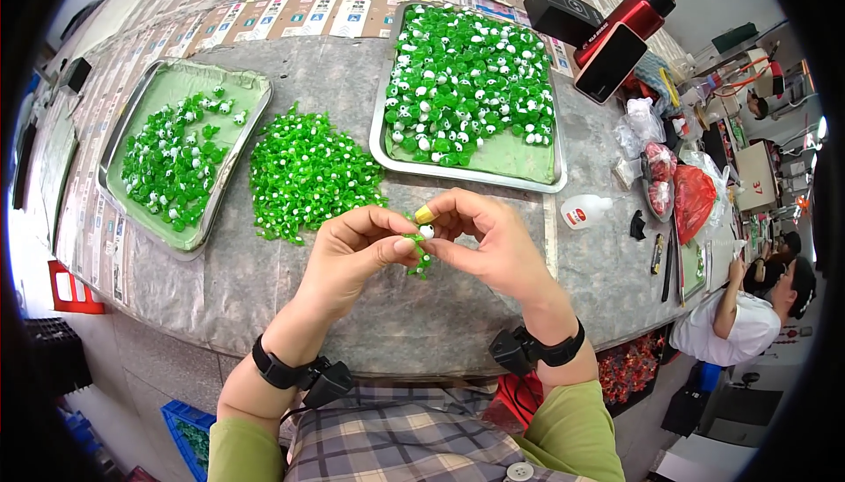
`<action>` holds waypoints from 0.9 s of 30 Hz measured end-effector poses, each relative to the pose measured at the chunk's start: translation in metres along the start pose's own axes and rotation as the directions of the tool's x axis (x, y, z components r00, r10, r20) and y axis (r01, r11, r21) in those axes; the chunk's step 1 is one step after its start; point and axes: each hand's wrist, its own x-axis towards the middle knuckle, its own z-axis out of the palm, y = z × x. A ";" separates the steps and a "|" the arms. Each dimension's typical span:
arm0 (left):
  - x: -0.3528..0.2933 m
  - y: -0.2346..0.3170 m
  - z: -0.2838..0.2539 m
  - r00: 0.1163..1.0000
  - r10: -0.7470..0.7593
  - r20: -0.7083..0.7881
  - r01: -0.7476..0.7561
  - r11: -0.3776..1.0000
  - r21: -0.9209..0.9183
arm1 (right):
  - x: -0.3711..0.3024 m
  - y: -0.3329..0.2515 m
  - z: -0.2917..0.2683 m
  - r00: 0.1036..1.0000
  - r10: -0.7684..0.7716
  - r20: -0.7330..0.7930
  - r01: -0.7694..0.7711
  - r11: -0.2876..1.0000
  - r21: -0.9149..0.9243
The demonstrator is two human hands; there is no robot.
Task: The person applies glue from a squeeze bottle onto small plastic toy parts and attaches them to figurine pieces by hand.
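My left hand pinches a small green plastic figure between thumb and fingertips, just in front of my body. Against it, my right hand grips a tiny white ball-shaped piece with dark marks. Yellow tape wraps a fingertip of that hand. The two parts meet between my fingers, and I cannot tell whether they are joined. Just beyond my left hand lies a heap of small green plastic figures. Past my right hand, a metal tray holds many green pieces with white balls.
A second lined tray with fewer pieces stands at left. To the right are a white bottle, a phone leaning on a red flask, a black box and plastic bags. Another person sits at far right.
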 end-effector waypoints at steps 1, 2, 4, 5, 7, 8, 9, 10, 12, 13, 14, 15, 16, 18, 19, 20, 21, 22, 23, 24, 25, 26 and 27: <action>0.000 0.000 0.000 1.000 -0.002 -0.007 0.002 1.000 -0.024 | 0.000 0.001 0.001 1.000 -0.001 0.000 0.001 1.000 0.001; -0.001 0.001 -0.001 1.000 -0.004 -0.013 0.003 0.999 -0.048 | 0.000 0.001 0.002 0.999 0.043 0.014 -0.044 0.978 0.205; -0.001 0.002 0.000 1.000 0.003 -0.002 -0.003 0.998 -0.066 | 0.000 0.004 0.002 0.996 0.083 0.035 -0.090 0.912 0.401; -0.001 0.002 0.000 1.000 0.011 0.009 -0.010 0.996 -0.084 | 0.000 0.007 0.001 0.993 0.104 0.056 -0.118 0.861 0.494; -0.001 0.001 -0.001 1.000 0.023 0.006 -0.022 0.996 -0.083 | 0.002 0.009 0.001 0.990 0.122 0.075 -0.143 0.801 0.581; -0.002 0.001 -0.001 0.999 0.036 0.002 -0.035 0.996 -0.082 | 0.002 0.010 0.002 0.986 0.130 0.105 -0.167 0.792 0.587; -0.001 0.001 -0.001 0.999 0.035 0.002 -0.035 0.996 -0.081 | 0.003 0.010 0.002 0.981 0.138 0.137 -0.193 0.781 0.593; -0.001 0.002 0.000 0.999 0.039 0.003 -0.038 0.996 -0.080 | 0.003 0.010 0.002 0.981 0.138 0.137 -0.193 0.781 0.594; -0.001 0.002 0.000 0.999 0.042 0.004 -0.042 0.996 -0.078 | 0.004 0.010 0.001 0.977 0.138 0.163 -0.208 0.794 0.571; -0.001 0.002 0.000 0.999 0.035 -0.013 -0.036 0.996 -0.079 | 0.003 0.010 0.001 0.977 0.138 0.162 -0.207 0.794 0.572; 0.000 0.001 0.000 0.999 0.027 -0.030 -0.030 0.996 -0.080 | 0.001 0.009 0.002 0.987 0.134 0.084 -0.158 0.827 0.539; 0.000 0.001 -0.001 0.999 0.028 -0.032 -0.031 0.996 -0.078 | 0.000 0.009 0.004 0.992 0.124 0.010 -0.112 0.857 0.503; 0.001 0.000 -0.002 0.996 0.009 -0.084 -0.015 0.997 -0.070 | 0.000 0.008 0.005 0.992 0.123 0.012 -0.112 0.857 0.504; 0.001 0.000 -0.003 0.991 -0.009 -0.137 0.001 0.998 -0.061 | -0.001 0.005 0.006 0.994 0.051 -0.095 0.001 0.876 0.482; 0.001 0.000 -0.002 0.990 -0.003 -0.138 -0.004 0.999 -0.052 | -0.002 0.004 0.007 0.994 0.051 -0.095 0.001 0.876 0.483; 0.001 -0.001 -0.002 0.990 0.003 -0.140 -0.009 0.999 -0.043 | -0.002 0.003 0.008 0.994 0.049 -0.098 0.005 0.874 0.486; 0.001 -0.001 -0.002 0.990 0.003 -0.139 -0.009 0.999 -0.042 | -0.002 0.002 0.008 0.994 0.047 -0.102 0.009 0.873 0.488; 0.001 -0.001 -0.002 0.989 -0.001 -0.145 -0.005 0.999 -0.036 | -0.003 0.002 0.009 0.994 0.046 -0.103 0.010 0.873 0.489; 0.001 -0.001 -0.002 0.988 -0.004 -0.152 -0.001 1.000 -0.031 | -0.003 0.001 0.010 0.992 0.043 -0.117 0.016 0.888 0.460; 0.001 -0.001 -0.002 0.988 -0.004 -0.152 -0.001 1.000 -0.031 | -0.003 0.001 0.011 0.991 0.039 -0.131 0.021 0.903 0.430; 0.001 0.000 -0.002 0.989 0.000 -0.147 -0.001 1.000 -0.010 | -0.003 0.001 0.011 0.991 0.039 -0.131 0.021 0.902 0.430; 0.001 0.000 -0.002 0.990 0.004 -0.142 -0.003 1.000 0.011 | -0.004 0.001 0.011 0.991 0.040 -0.130 0.014 0.919 0.394; 0.001 0.000 -0.001 0.990 0.003 -0.141 -0.002 1.000 0.010 | -0.004 0.000 0.011 0.990 0.043 -0.131 0.007 0.934 0.357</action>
